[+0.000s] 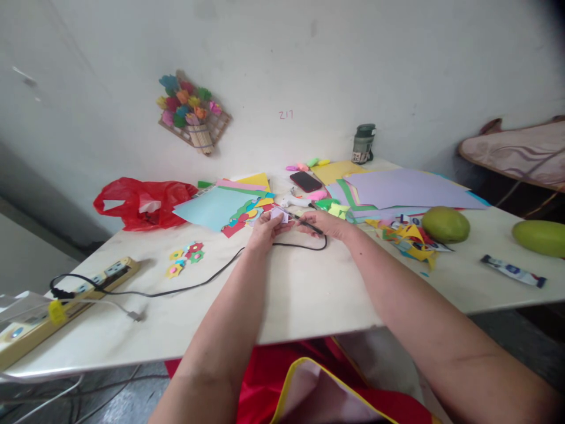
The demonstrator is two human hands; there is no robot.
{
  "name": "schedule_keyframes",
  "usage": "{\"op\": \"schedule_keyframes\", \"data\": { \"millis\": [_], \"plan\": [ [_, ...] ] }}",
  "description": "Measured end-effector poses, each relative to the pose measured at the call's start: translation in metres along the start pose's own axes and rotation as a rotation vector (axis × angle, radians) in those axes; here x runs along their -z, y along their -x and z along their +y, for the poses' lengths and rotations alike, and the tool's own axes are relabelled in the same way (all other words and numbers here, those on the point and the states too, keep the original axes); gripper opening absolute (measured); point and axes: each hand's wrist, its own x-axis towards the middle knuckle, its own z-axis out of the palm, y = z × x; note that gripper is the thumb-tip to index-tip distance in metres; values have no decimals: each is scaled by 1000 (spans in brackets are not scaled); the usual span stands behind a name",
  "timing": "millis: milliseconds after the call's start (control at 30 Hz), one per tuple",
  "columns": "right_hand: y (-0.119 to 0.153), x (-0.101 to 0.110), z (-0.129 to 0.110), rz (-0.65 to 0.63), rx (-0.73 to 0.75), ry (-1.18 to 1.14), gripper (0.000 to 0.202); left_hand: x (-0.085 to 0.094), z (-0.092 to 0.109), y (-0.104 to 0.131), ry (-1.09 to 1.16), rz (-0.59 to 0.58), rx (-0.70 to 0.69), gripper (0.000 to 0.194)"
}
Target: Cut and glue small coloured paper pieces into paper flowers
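My left hand (263, 231) pinches a small piece of lilac paper (279, 215) above the table. Closed around the dark handles of a pair of scissors (312, 227), my right hand (326, 224) is just to the right of that paper. The blades point left at the paper; whether they touch it is too small to tell. Just beyond my hands lies a white glue gun (296, 202). Finished paper flowers (185, 259) in yellow, red, green and blue lie on the table to the left.
A black cord runs left to a power strip (110, 274). Coloured paper sheets (401, 187), a phone (306, 181) and a red plastic bag (141, 203) lie toward the wall. Paper scraps (412, 241), green fruit (445, 225) and a glue tube (512, 271) are on the right.
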Motion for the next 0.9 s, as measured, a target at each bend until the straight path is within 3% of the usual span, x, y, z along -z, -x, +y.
{"op": "schedule_keyframes", "data": {
  "millis": [233,467,900],
  "plan": [
    [5,-1,-7,2,-31,-4,19,0,0,0,-21,7,6,30],
    [7,2,-7,-81,-43,7,26,0,0,0,-31,-1,11,29],
    [6,1,-6,-57,-44,9,28,-1,2,2,-33,14,17,24]
  ]
}}
